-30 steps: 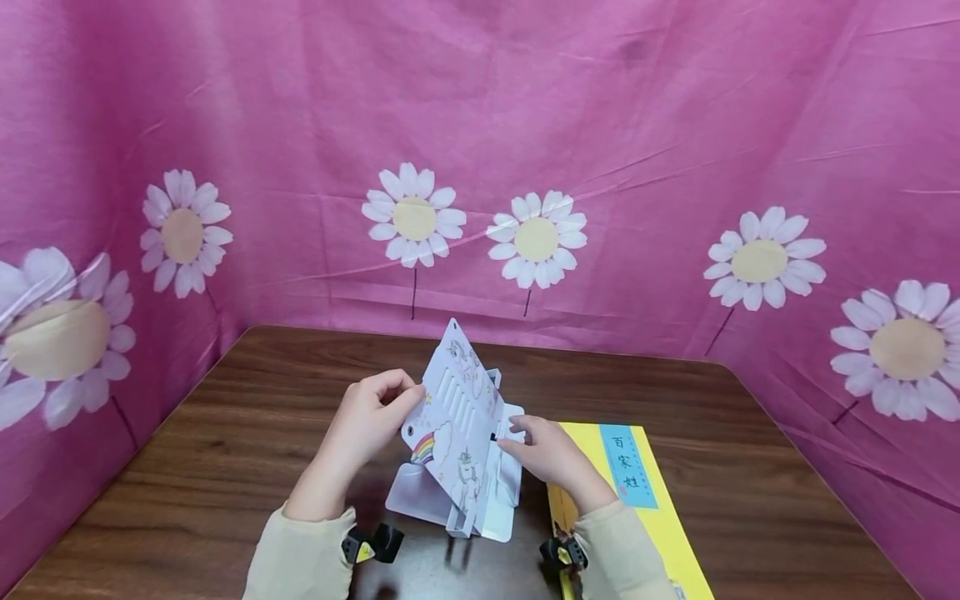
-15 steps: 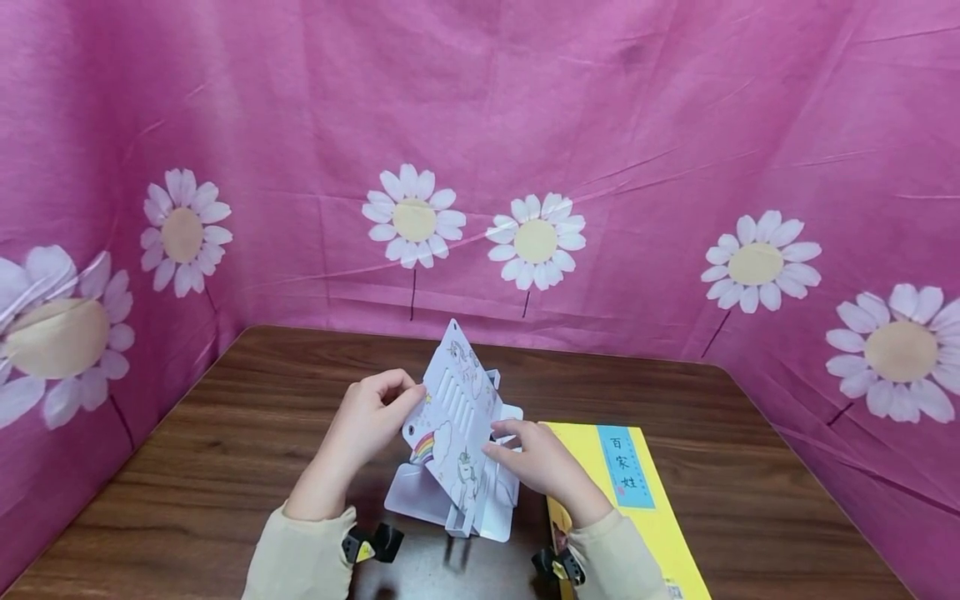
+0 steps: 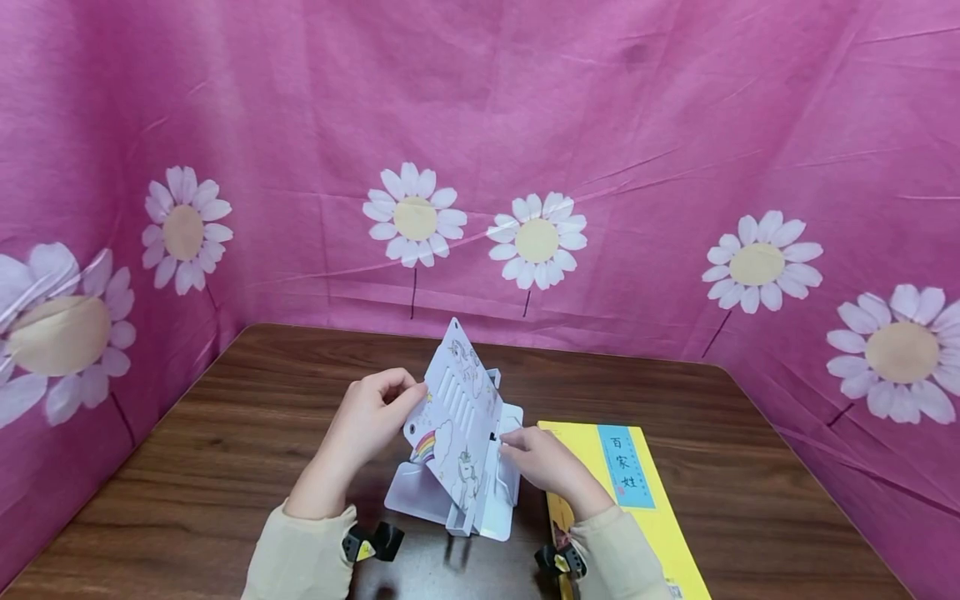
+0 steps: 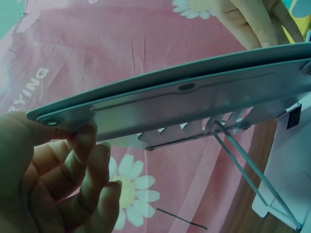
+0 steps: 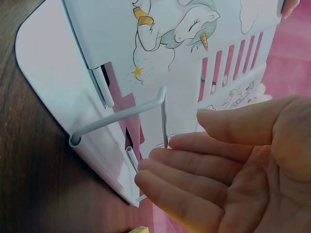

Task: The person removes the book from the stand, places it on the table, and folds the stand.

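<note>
**While the left hand (image 3: 371, 414) pinched the stand (image 3: 453, 429), the right hand (image 3: 546, 458) hung beside a wire (image 5: 121, 115)**

Although the head view set the stand on the table (image 3: 225, 433), between the hands, with its panel leaning and its base (image 3: 422, 492) down on the wood, it kept the panel's back hidden. The left wrist view gave that side: a wire prop (image 4: 257, 172) ran from the base up to the slots (image 5: 217, 73), and the left thumb and fingers were clamped on the panel's edge near a rivet (image 4: 51, 123). The right wrist view alone made the other hand plain. Its fingers were nearly straight and side by side, with the thumb apart from them. The index fingertip lay at the end of the bent wire, which rose from the base; whether they touched could not be told. A unicorn (image 5: 197, 26) on the panel's front showed close up there.

Half a second earlier the right fingertips had overlapped the panel's lower edge; now they had drawn back toward the yellow book (image 3: 663, 533), and a black piece (image 3: 492, 437) was in sight. The left hand, stand and book matched the earlier frame. The slots cut right through the panel, and pink drape (image 3: 480, 100) showed in them.
</note>
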Demonstrator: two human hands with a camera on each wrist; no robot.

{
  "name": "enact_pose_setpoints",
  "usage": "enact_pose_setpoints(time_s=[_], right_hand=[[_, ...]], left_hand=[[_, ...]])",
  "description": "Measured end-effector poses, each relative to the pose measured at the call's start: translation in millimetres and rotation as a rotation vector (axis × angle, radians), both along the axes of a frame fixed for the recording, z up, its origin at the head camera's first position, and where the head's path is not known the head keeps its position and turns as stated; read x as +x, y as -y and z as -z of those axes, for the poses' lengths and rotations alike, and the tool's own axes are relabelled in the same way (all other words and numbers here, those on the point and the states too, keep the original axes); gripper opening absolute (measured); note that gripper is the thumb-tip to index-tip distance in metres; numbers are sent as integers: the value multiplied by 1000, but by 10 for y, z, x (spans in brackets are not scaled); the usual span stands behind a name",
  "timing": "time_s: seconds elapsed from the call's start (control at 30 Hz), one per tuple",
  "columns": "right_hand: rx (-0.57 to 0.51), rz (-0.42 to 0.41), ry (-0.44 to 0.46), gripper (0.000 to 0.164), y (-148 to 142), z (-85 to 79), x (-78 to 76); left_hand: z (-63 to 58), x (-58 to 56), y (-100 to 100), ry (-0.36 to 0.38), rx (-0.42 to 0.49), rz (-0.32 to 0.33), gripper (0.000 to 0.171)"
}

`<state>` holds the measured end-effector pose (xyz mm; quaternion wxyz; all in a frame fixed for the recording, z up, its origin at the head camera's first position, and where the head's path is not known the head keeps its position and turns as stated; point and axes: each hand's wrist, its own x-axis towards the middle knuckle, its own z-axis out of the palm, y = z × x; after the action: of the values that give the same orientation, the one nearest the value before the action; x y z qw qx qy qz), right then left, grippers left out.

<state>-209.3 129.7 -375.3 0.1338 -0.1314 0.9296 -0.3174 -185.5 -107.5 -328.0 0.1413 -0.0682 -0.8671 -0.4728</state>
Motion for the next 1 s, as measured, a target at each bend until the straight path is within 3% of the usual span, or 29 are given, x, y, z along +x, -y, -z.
enact_pose_setpoints(time_s=[0.33, 0.5, 0.67, 0.73, 0.93, 1.0], right_hand=[[18, -30, -11, 38, 9, -15, 0], [-36, -44, 7, 45, -6, -38, 4], [-112, 16, 20, 46, -6, -67, 4], [-187, 37, 36, 49, -1, -87, 1], [-591, 52, 96, 57, 16, -188, 20], [-656, 72, 81, 55, 28, -248, 55]], left_hand=[[-21, 24, -79, -30, 33, 32, 21], [-32, 35, -127, -40, 61, 59, 21], [-46, 47, -183, -21, 120, 103, 23], [-47, 53, -204, 0, 150, 123, 25], [-45, 75, -287, 42, 257, 185, 23], [-44, 84, -325, 46, 283, 208, 22]])
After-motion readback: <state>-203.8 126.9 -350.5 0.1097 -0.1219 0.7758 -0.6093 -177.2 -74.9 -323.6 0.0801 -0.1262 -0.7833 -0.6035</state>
